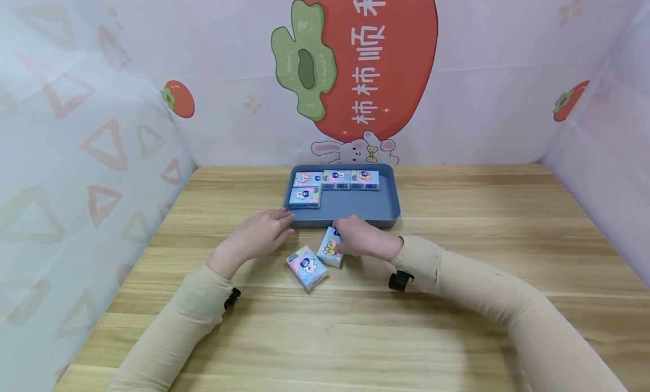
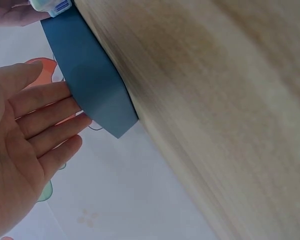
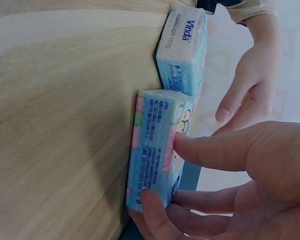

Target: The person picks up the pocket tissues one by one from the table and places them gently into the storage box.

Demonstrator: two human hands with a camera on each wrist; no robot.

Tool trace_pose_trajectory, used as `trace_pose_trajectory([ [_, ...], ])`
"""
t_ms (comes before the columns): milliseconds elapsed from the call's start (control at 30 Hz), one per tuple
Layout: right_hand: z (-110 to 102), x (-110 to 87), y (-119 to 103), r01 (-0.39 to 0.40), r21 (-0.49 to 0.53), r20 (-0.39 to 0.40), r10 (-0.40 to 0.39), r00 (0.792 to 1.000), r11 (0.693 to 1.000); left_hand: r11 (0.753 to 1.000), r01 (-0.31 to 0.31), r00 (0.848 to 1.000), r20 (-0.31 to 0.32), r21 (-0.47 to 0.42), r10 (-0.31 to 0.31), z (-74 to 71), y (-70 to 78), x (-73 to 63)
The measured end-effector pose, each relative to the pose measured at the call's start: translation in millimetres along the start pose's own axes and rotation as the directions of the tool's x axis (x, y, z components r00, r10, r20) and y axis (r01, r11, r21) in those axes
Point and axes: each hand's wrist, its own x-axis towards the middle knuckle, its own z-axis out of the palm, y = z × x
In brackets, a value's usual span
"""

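My right hand [image 1: 361,237] grips a small blue and pink tissue pack [image 1: 329,250] just in front of the grey-blue tray [image 1: 355,209]. In the right wrist view the thumb lies on the printed face of this tissue pack [image 3: 152,145], with fingers around its end. Another tissue pack [image 1: 307,268], marked Vinda, lies on the table beside it. At the tray's front left corner is my left hand [image 1: 259,235], its fingers extended. The left wrist view shows these fingertips against or very near the tray wall [image 2: 97,85]; contact is hard to tell.
Inside the tray, several tissue packs [image 1: 336,179] stand along the back, and one pack [image 1: 304,197] sits in front at the left. The wooden table [image 1: 325,335] meets a printed white backdrop [image 1: 228,132] behind the tray and at both sides.
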Motion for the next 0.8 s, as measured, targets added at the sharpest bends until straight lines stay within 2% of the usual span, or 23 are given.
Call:
trace_pose_trajectory([
  [333, 1.6, -0.5, -5.2, -0.009, -0.09, 0.018, 0.011, 1.0, 0.996, 1.0, 0.003, 1.0, 0.001, -0.013, -0.003, 0.1, -0.7, -0.1],
  [567, 2.1, -2.5, -7.9, -0.05, -0.055, 0.03, 0.052, 0.998, 0.997, 1.0, 0.001, 1.0, 0.002, -0.015, -0.001, 0.1, -0.7, 0.4],
  [800, 2.5, -2.0, -7.3, -0.045, -0.016, 0.031, 0.045, 0.998, 0.999, 1.0, 0.002, 1.0, 0.008, -0.018, -0.001, -0.8, -0.5, 0.5],
])
